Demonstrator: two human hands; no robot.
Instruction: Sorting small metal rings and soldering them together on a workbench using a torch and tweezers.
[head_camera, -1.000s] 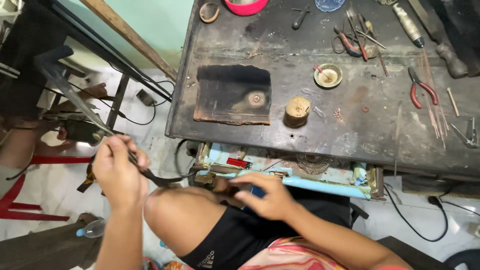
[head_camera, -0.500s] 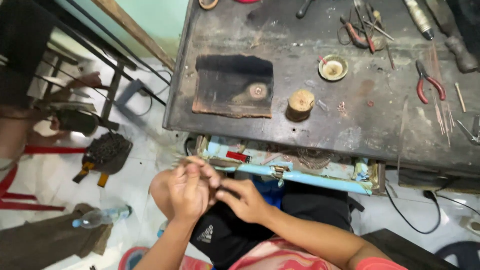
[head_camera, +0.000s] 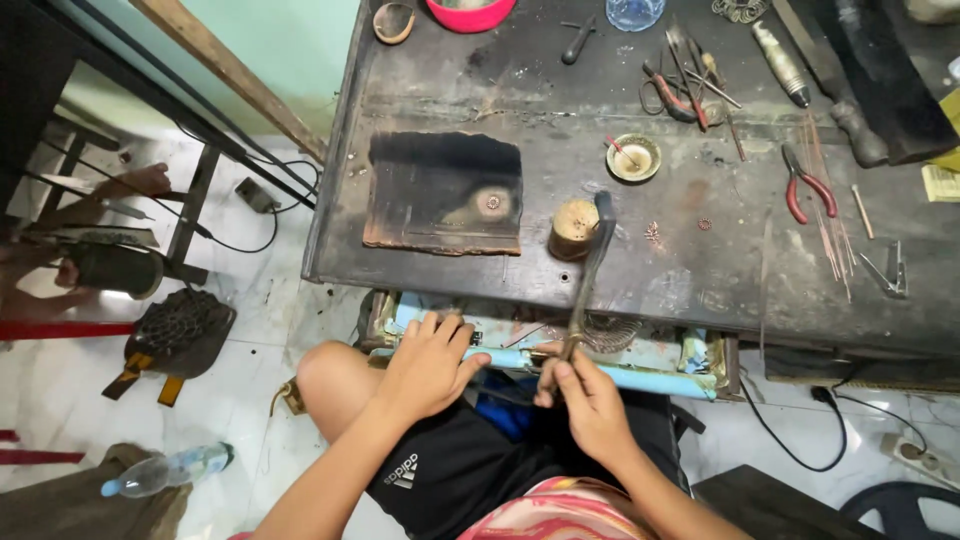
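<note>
My right hand (head_camera: 590, 400) grips the lower end of a long thin metal tool (head_camera: 590, 270), a torch-like nozzle that points up over the front edge of the dark workbench (head_camera: 700, 280). My left hand (head_camera: 428, 362) rests with fingers spread on the light blue edge of an open drawer (head_camera: 640, 378) under the bench, holding nothing. On the bench a charred block (head_camera: 445, 192) carries a small round wire piece (head_camera: 492, 202). A short wooden stub (head_camera: 572, 228) stands beside the tool's tip.
Red-handled pliers (head_camera: 806, 186), a small brass dish (head_camera: 633, 157), thin rods (head_camera: 830, 220) and other hand tools lie on the bench. A black foot bellows (head_camera: 178, 330) and a plastic bottle (head_camera: 165, 470) lie on the tiled floor at left. Cables trail on the floor.
My left hand came in from the floor side to the drawer edge. My right hand has raised the metal tool upright over the bench edge. The view shifted left.
</note>
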